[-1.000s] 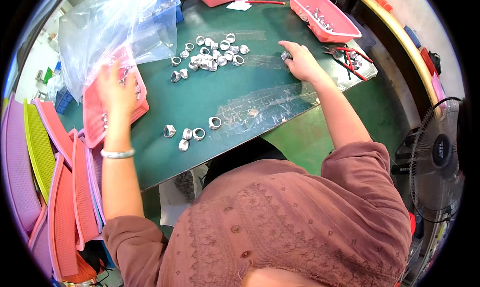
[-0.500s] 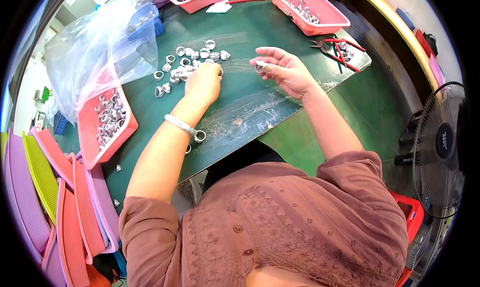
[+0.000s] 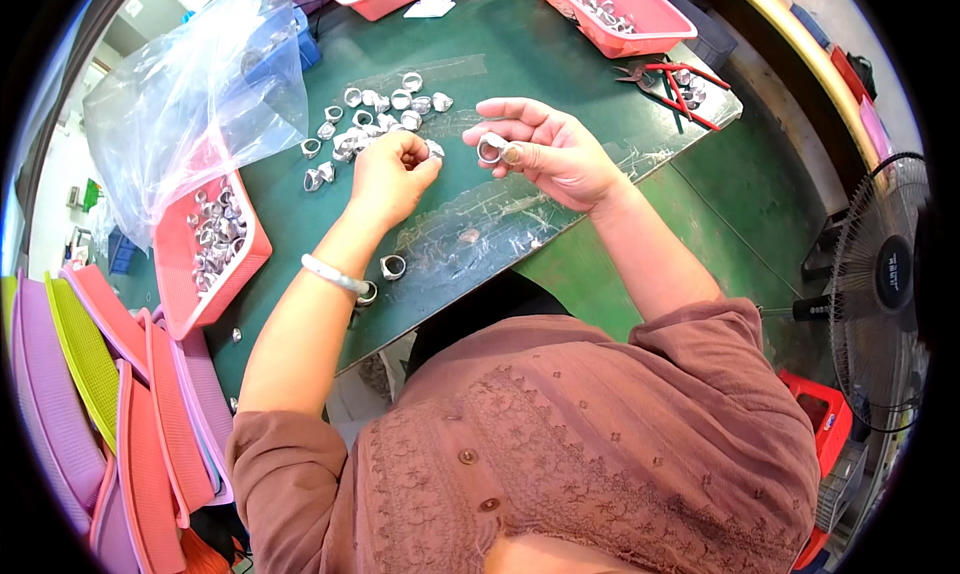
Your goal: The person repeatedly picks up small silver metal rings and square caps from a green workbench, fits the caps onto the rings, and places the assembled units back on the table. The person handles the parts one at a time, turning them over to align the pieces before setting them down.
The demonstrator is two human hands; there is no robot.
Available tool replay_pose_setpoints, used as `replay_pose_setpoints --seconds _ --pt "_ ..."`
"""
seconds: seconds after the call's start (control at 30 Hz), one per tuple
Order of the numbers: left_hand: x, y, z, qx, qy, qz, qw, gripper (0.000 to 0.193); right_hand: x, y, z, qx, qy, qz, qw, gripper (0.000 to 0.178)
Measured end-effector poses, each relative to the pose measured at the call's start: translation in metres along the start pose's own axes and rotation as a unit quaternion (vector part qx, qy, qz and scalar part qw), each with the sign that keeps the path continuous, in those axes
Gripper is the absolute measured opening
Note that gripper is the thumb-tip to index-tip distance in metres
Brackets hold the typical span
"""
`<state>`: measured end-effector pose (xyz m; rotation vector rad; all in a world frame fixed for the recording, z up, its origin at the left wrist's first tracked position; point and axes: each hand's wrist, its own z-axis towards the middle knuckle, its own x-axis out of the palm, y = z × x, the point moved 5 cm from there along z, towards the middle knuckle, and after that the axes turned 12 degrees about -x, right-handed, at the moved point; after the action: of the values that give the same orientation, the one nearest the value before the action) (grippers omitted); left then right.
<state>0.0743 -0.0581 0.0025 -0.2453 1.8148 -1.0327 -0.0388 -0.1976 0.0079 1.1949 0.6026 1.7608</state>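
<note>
My left hand [image 3: 393, 179], with a pale bangle on its wrist, is closed in a pinch on a silver ring [image 3: 434, 149], held just above the green table. Higher and to the right, my right hand [image 3: 565, 159] holds another silver ring [image 3: 488, 150] between thumb and fingers, its round opening showing; whether a second piece sits by the thumb tip, I cannot tell. A loose pile of silver rings [image 3: 402, 99] lies just beyond my left hand. Nearer me, one ring [image 3: 393, 267] rests alone on the table, and another is partly hidden by my left wrist.
Pink baskets of rings stand at left [image 3: 262, 249] and far right [image 3: 640, 44]. Red-handled pliers [image 3: 675, 89] lie at the table's right corner. A clear plastic bag [image 3: 200, 94] drapes over the left side. Stacked coloured baskets [image 3: 85, 364] fill the lower left; a fan [image 3: 885, 284] stands right.
My left hand has drawn slightly nearer and left, and a ring now shows in its pinch. My right hand has moved a little left, its ring turned so the opening shows.
</note>
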Motion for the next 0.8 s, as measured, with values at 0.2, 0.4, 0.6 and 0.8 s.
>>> replay_pose_setpoints --seconds 0.2,0.4,0.6,0.8 --pt "0.000 -0.004 -0.028 0.038 0.146 -0.382 0.912 0.041 0.012 -0.002 0.002 -0.022 0.025 -0.018 0.999 0.048" --pt "-0.002 -0.016 -0.057 -0.007 0.232 -0.523 0.820 0.042 0.028 -0.001 0.005 -0.055 0.035 -0.094 0.993 0.047" --pt "-0.002 -0.009 -0.065 -0.027 0.271 -0.586 0.763 0.029 0.046 0.003 0.005 -0.093 0.060 -0.194 0.975 0.044" --pt "-0.003 -0.001 -0.071 -0.052 0.272 -0.599 0.752 0.028 0.057 0.001 0.003 -0.111 0.060 -0.276 0.953 0.042"
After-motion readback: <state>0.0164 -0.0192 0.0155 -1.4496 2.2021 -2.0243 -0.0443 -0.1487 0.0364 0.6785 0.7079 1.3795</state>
